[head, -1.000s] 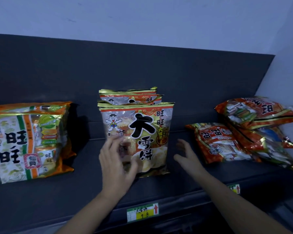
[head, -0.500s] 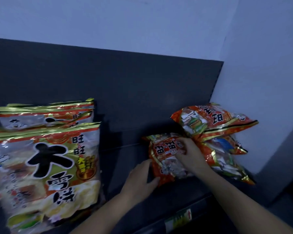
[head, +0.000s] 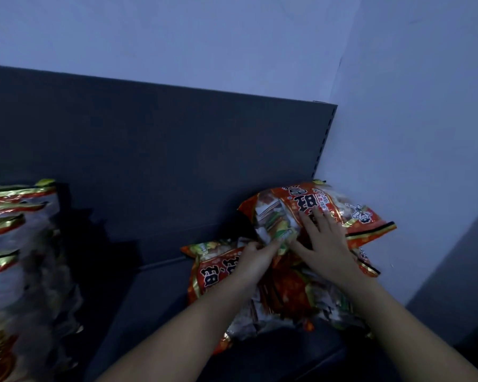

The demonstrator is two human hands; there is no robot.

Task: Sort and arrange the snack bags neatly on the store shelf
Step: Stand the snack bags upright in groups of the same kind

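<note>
Dark grey metal shelf (head: 149, 299), corner bay. Far left, the upright stack of silver-and-gold foil snack bags (head: 17, 244) looks faced already. Left hand (head: 255, 261) rests over the lower red foil snack bag (head: 213, 271), its fingers pinching the edge of the upper red foil snack bag (head: 342, 205). Right hand (head: 326, 244) lies flat on that upper bag, fingers spread. Both bags slump by the pale wall (head: 398, 106). I'd lift the upper one clear first, gripping the seams, then stand it print-forward.
</note>
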